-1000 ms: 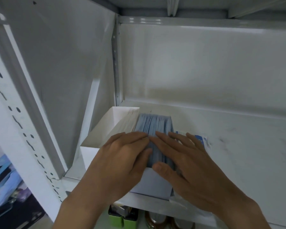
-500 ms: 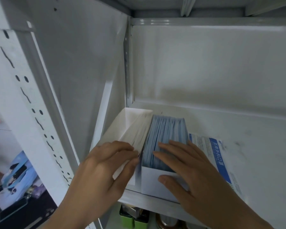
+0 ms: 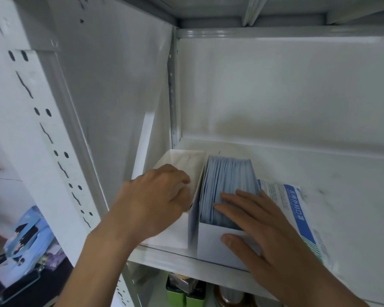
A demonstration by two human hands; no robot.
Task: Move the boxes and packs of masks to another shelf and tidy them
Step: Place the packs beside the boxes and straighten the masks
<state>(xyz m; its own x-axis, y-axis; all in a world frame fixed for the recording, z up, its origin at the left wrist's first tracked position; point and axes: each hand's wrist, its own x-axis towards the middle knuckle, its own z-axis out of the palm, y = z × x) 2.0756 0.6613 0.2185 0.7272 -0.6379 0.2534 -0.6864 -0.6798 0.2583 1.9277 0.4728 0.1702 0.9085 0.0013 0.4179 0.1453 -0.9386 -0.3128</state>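
Note:
An open white box (image 3: 211, 242) stands at the front left of the white shelf (image 3: 319, 173), packed with blue masks (image 3: 226, 176) on edge. Its white lid flap (image 3: 182, 158) leans open to the left against the shelf's side wall. My left hand (image 3: 155, 200) curls over that flap, its fingertips hidden behind it. My right hand (image 3: 259, 229) lies flat on the masks with fingers straight and the thumb against the box's front wall. A flat pack of masks (image 3: 297, 216) with blue print lies on the shelf, right of the box, partly under my right hand.
A perforated white upright (image 3: 42, 129) frames the shelf on the left. Below the shelf edge stand green tins (image 3: 182, 293) and a round brown container (image 3: 228, 298). Blue packaging (image 3: 24, 238) lies low at the far left. The shelf's right and back show bare white surface.
My left hand has slid off the masks to the left and down onto the lid flap, curling there. My right hand stays pressed on the masks. The camera has drifted left, revealing the flat pack.

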